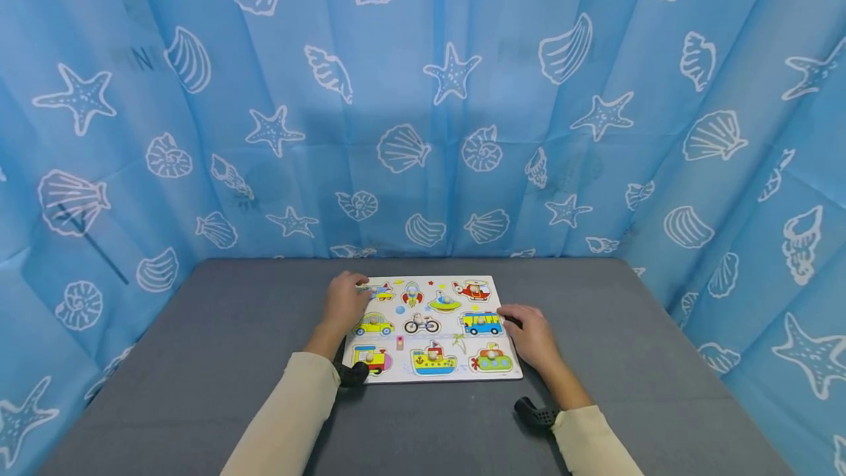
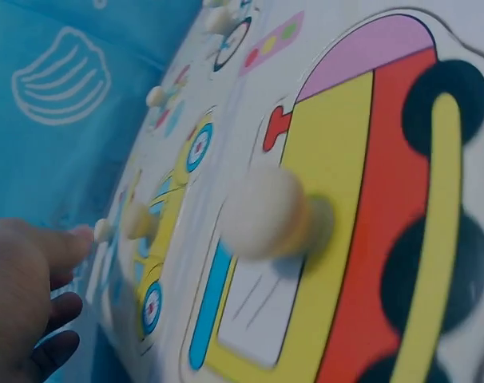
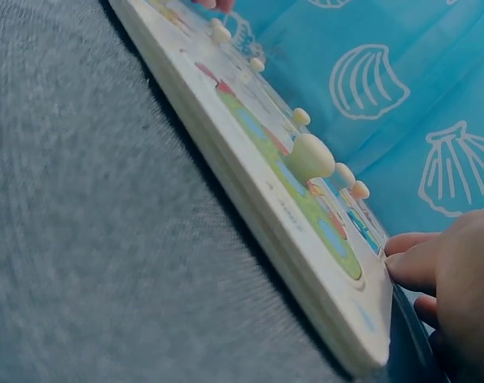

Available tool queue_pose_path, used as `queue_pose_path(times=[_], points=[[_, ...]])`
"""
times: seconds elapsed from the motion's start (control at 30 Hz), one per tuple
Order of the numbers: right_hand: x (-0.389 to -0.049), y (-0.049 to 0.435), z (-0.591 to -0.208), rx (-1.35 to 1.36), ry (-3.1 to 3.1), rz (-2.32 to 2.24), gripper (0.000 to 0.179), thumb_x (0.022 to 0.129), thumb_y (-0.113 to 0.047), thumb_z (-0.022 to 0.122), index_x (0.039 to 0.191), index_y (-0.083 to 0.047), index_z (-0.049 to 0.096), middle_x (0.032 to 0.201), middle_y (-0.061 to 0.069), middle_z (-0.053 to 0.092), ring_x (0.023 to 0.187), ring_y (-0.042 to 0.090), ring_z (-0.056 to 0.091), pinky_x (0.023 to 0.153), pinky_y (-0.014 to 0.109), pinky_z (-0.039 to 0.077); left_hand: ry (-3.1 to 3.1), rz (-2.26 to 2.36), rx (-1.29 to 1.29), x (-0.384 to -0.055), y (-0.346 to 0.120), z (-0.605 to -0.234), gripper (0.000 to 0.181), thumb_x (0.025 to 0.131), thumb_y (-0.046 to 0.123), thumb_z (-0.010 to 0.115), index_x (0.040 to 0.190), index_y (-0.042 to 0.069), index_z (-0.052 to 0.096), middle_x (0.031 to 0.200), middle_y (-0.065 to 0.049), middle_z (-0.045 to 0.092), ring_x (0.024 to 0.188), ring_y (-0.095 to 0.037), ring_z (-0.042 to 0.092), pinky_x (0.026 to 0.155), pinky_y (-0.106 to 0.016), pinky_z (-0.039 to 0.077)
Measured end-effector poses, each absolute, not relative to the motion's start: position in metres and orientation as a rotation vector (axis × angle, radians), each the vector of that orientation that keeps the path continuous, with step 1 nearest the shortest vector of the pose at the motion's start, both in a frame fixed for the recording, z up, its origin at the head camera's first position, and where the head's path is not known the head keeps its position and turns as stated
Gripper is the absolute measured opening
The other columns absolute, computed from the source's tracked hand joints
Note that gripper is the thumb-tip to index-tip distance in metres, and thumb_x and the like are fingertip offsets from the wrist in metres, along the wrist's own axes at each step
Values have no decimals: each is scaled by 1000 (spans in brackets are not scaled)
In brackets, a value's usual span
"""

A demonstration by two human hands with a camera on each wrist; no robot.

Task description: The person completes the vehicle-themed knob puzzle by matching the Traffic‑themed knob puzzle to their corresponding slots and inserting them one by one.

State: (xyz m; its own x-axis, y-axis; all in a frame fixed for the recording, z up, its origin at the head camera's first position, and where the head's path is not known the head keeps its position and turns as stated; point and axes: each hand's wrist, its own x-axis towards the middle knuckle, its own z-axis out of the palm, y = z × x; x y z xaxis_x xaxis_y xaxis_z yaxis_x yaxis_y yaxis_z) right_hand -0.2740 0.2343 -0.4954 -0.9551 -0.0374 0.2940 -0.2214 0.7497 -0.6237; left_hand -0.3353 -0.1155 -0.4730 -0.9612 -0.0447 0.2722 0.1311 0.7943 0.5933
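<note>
A white wooden puzzle board (image 1: 444,344) lies on the table, bearing several knobbed vehicle pieces in their places. My left hand (image 1: 345,301) reaches over its far left corner, fingertips right at the airplane piece (image 1: 383,292). In the left wrist view, a fingertip comes up to a small knob (image 2: 103,230), while lower fingers bend loosely. Close to that wrist camera is the train piece (image 2: 346,199) with its round knob. My right hand (image 1: 532,336) touches the board's right edge beside the bus piece (image 1: 481,323); its fingertips (image 3: 402,259) rest at that edge.
A grey cloth covers the table (image 1: 423,432). Behind and at the sides hangs a blue curtain (image 1: 423,197) printed with shells and starfish. Black wrist devices sit near the board, one (image 1: 353,374) over its near left corner, another (image 1: 534,413) off its near right corner.
</note>
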Motion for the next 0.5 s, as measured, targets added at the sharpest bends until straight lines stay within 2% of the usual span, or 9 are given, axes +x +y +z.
queue_pose_path(times=[0.23,0.5], points=[[-273,239,-488,114,-2692,1255,30,95,-3,60,125,0,64,130,22,57,127,40,44,104,57,33,-2666,-961,-129,-323,-128,-466,30,88,19,74,115,6,69,105,-10,62,97,-27,58,81,-44,49],[-261,247,-478,-23,-2601,1592,31,97,-7,57,126,3,62,130,21,57,123,35,49,98,49,41,-2660,-935,-189,-310,-144,-454,34,85,20,76,115,4,70,108,-12,65,98,-29,57,83,-47,48]])
